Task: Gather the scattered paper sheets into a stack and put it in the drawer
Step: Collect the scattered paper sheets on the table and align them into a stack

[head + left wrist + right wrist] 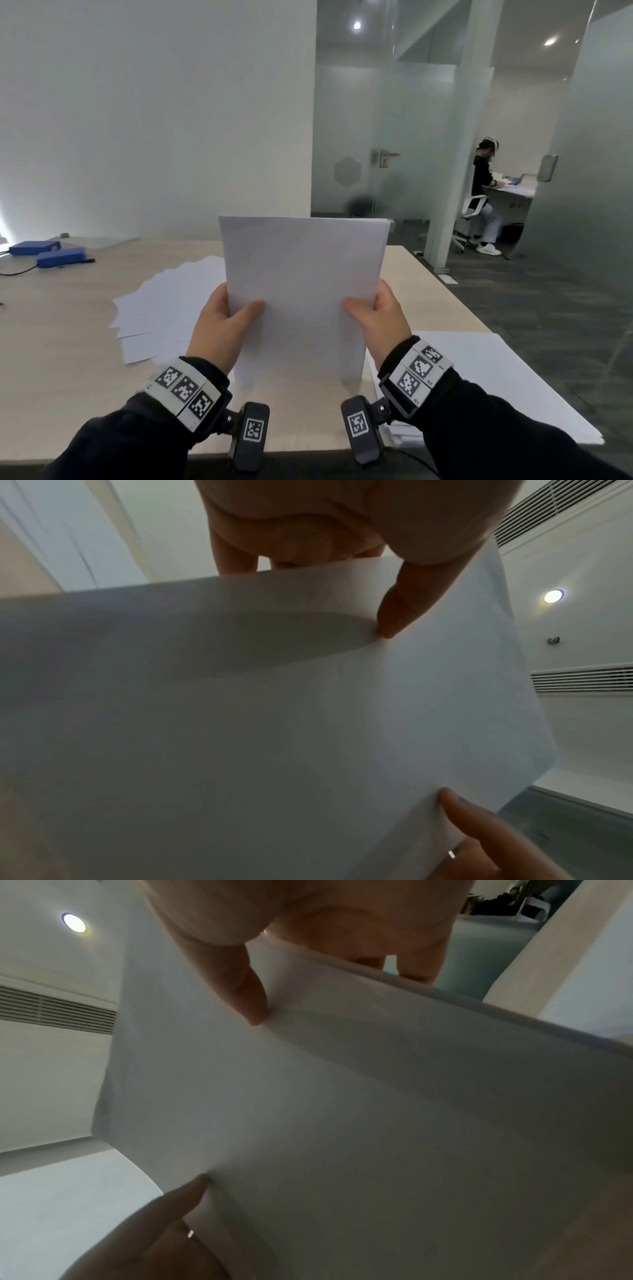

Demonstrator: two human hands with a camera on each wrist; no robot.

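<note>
A stack of white paper sheets (301,291) stands upright on its lower edge on the light wooden table (68,359). My left hand (222,325) grips its left edge and my right hand (380,318) grips its right edge, thumbs on the near face, fingers behind. The left wrist view shows the stack (274,723) with the left thumb pressed on it; the right wrist view shows the stack (342,1110) the same way. More loose sheets (164,308) lie fanned out on the table behind the left hand. No drawer is in view.
Another flat pile of white paper (496,383) lies at the table's right front corner. Two blue boxes (48,253) with cables sit at the far left. Beyond the table, a person (483,192) sits at a desk behind glass partitions.
</note>
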